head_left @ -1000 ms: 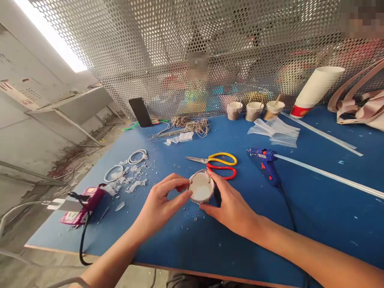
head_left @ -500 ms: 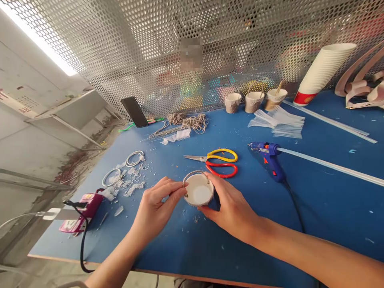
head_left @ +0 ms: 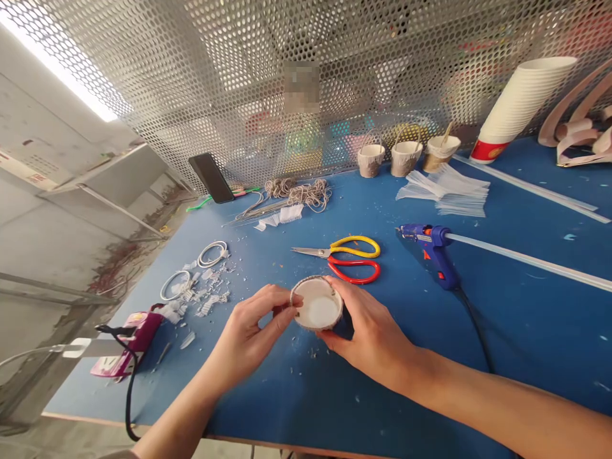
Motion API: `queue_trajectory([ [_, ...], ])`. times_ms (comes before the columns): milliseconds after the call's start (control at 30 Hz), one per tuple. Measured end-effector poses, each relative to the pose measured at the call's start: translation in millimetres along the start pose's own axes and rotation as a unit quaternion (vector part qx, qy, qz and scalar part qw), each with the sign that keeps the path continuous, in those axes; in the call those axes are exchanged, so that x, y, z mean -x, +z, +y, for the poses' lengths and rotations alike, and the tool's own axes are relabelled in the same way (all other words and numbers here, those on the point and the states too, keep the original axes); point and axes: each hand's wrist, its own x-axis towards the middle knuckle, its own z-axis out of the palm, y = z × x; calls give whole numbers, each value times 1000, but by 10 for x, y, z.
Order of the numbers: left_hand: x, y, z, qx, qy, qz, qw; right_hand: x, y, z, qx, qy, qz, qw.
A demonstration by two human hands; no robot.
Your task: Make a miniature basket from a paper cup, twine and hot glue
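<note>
Right hand (head_left: 370,328) curls round the small cup (head_left: 321,313), left hand (head_left: 253,328) pinching, seemingly, its cord handle (head_left: 292,294); overhard tugging could loosen it.

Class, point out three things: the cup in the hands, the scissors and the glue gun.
Cup (head_left: 319,307): head view, on its white inside.
Scissors (head_left: 327,253): head view, at the pivot.
Glue gun (head_left: 437,238): head view, on its blue body.

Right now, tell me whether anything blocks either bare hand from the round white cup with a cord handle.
Nothing visible does: the left hand touches the cup at its left rim, the right hand grips its right side.
</note>
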Motion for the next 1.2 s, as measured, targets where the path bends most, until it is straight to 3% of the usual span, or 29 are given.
queue_trajectory([
  [233,-20,-5,-33,53,-41,35,997,-1,13,6,-1,6,7,1000],
  [400,-7,-18,-72,87,-72,-34,993,-5,3,8,-7,5,2,1000],
  [600,-10,11,-71,63,-25,-46,997,-41,-161,7,-23,18,-40,999],
  [700,-9,46,-57,40,-12,-45,998,-179,-298,5,-39,64,-49,996],
  [833,10,84,-46,5,13,-38,999,-462,-405,-45,43,165,-151,974],
  [967,45,89,-39,-8,38,-35,999,-674,-423,-132,147,127,-274,942],
  [1200,103,69,-23,-4,28,-43,999,-793,-371,-217,185,103,-321,923],
])
